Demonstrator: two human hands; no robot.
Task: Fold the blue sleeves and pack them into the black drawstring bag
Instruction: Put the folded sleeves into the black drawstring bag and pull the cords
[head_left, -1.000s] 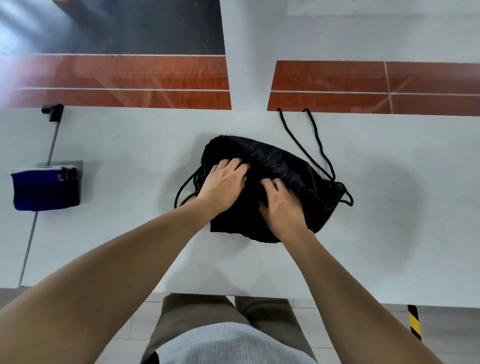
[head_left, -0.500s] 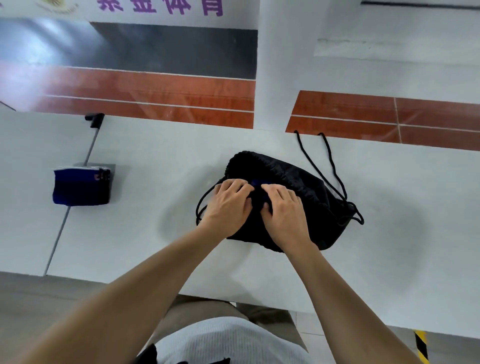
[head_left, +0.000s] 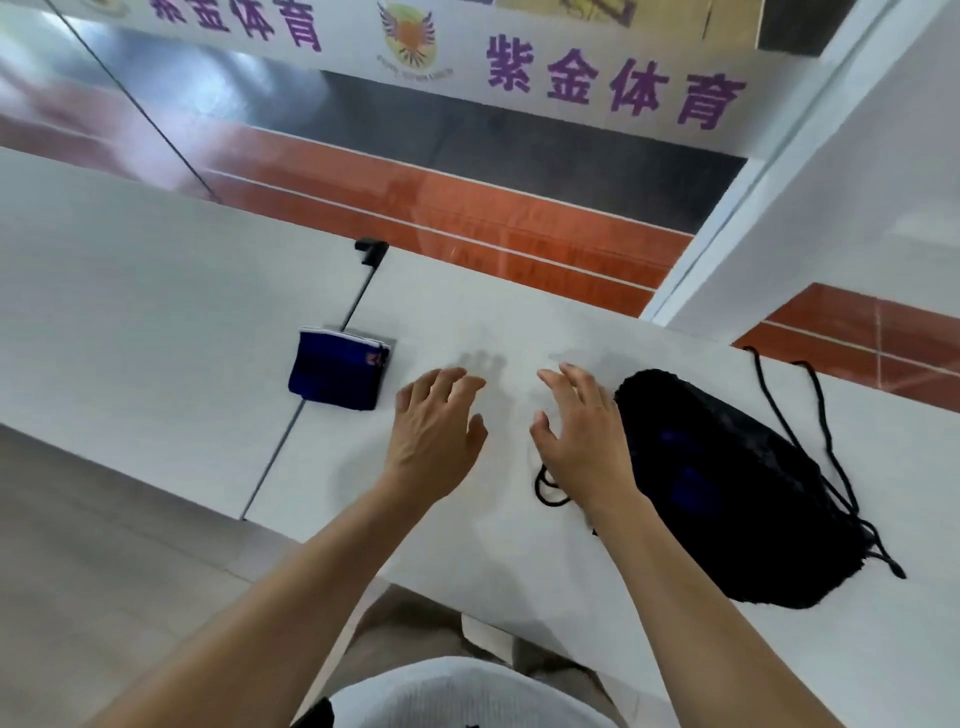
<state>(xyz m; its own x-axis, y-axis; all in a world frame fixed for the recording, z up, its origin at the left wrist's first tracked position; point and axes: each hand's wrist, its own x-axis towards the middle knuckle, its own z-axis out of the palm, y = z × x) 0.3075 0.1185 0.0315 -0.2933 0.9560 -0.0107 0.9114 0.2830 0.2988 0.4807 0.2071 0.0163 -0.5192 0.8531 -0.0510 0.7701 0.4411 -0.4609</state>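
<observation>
A folded blue sleeve (head_left: 335, 370) lies flat on the white table (head_left: 156, 312), over the seam between two tabletops. The black drawstring bag (head_left: 737, 483) lies on its side to the right, bulging, with a hint of blue fabric showing at its mouth and cords trailing behind it. My left hand (head_left: 434, 431) hovers over the table with fingers spread, just right of the blue sleeve and holding nothing. My right hand (head_left: 582, 436) is also spread and empty, beside the bag's left edge.
A black clamp (head_left: 370, 248) and thin rod sit at the seam at the table's far edge. Loose black cord (head_left: 550, 491) loops on the table under my right wrist. A white pillar (head_left: 831, 208) rises beyond the table at the right.
Both hands have let go of the bag and moved left over the table toward the blue sleeve. The view has swung left, so the bag now sits at the right.
</observation>
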